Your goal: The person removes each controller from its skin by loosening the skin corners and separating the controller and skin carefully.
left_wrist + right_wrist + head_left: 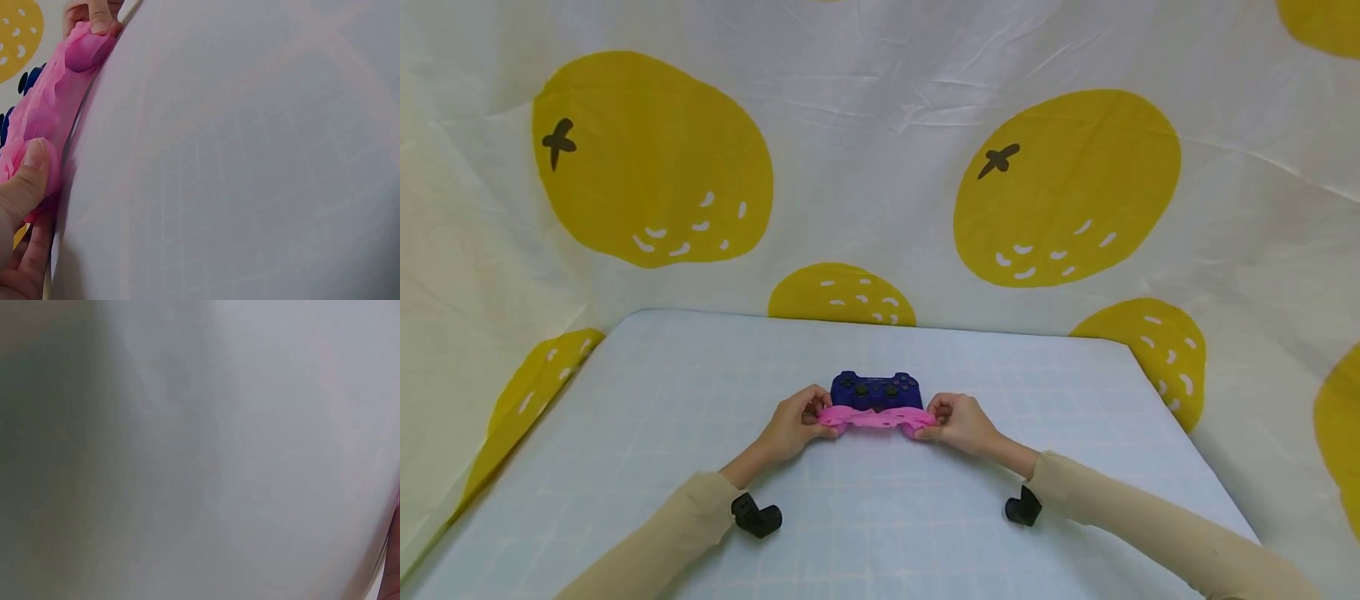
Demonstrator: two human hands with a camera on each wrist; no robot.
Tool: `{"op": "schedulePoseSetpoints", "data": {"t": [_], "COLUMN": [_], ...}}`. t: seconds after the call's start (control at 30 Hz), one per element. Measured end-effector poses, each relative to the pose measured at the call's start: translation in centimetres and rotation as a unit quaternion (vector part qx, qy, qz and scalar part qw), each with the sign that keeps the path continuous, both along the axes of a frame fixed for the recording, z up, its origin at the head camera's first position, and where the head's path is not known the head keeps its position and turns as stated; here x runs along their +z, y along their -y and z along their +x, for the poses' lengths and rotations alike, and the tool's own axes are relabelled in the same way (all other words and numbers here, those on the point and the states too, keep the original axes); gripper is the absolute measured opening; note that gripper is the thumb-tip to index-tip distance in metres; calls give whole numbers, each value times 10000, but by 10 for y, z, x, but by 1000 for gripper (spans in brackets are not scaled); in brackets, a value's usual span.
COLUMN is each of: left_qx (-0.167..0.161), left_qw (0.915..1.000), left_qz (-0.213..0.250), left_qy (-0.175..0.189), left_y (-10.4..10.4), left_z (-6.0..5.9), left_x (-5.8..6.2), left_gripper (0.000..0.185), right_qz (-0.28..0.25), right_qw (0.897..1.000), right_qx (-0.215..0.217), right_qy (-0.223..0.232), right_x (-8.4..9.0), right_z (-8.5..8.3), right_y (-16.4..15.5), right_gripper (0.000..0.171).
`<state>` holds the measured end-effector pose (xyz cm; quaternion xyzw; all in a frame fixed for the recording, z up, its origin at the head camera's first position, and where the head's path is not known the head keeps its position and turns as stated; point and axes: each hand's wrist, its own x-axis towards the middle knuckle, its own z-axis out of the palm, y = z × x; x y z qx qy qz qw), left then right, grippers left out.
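From the head view, the left hand [792, 427] and right hand [961, 422] each pinch an end of a pink silicone cover [876, 419], stretched against the near edge of a blue game controller [876, 390] on the bench [865, 517]. The left wrist view shows fingers [28, 181] curled round the cover. The right wrist view is blurred bench only.

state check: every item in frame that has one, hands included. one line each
left hand: grips the left end of the pink silicone cover
right hand: grips the right end of the cover
pink silicone cover: stretched between both hands, covering only the near edge of the controller
blue game controller: face up on the table, mostly uncovered
table: covered with a pale gridded mat
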<state>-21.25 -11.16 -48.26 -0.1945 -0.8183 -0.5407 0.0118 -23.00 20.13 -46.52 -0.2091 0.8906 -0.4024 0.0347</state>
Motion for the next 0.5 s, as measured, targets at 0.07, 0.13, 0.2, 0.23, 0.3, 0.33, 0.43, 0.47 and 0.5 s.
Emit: {"op": "schedulePoseSetpoints", "data": {"t": [0.07, 0.13, 0.2, 0.23, 0.3, 0.33, 0.43, 0.47, 0.5], "left_qx": [91, 180, 206, 217, 210, 197, 134, 88, 68], "left_qw": [9999, 9995, 9991, 9991, 9995, 9997, 9994, 9991, 9992], "left_qz": [81, 182, 254, 255, 202, 165, 39, 13, -27], "left_qy": [97, 209, 257, 255, 128, 32, -322, -407, -386], "left_y": [0, 0, 0, 0, 0, 1, 3, 4, 4], "left_z": [1, 2, 3, 3, 3, 2, 1, 1, 1], "left_x": [1, 1, 1, 0, -1, -2, -3, -3, -3], "left_gripper": [39, 40, 41, 40, 38, 37, 35, 34, 34], "right_qz": [-7, -25, -54, -59, -69, -78, -60, -32, -3], "right_qw": [9999, 9998, 9997, 9996, 9995, 9995, 9998, 9999, 10000], "right_qx": [-98, -166, -211, -238, -266, -274, -170, -117, -62], "right_qy": [38, 80, 121, 134, 125, 114, 20, -2, -22], "right_x": [1, 2, 3, 3, 3, 3, 2, 1, 1], "right_z": [0, 1, 1, 1, 2, 2, 2, 2, 2], "right_y": [2, 4, 6, 6, 7, 7, 7, 7, 7], "right_gripper": [35, 37, 38, 38, 37, 36, 34, 34, 33]}}
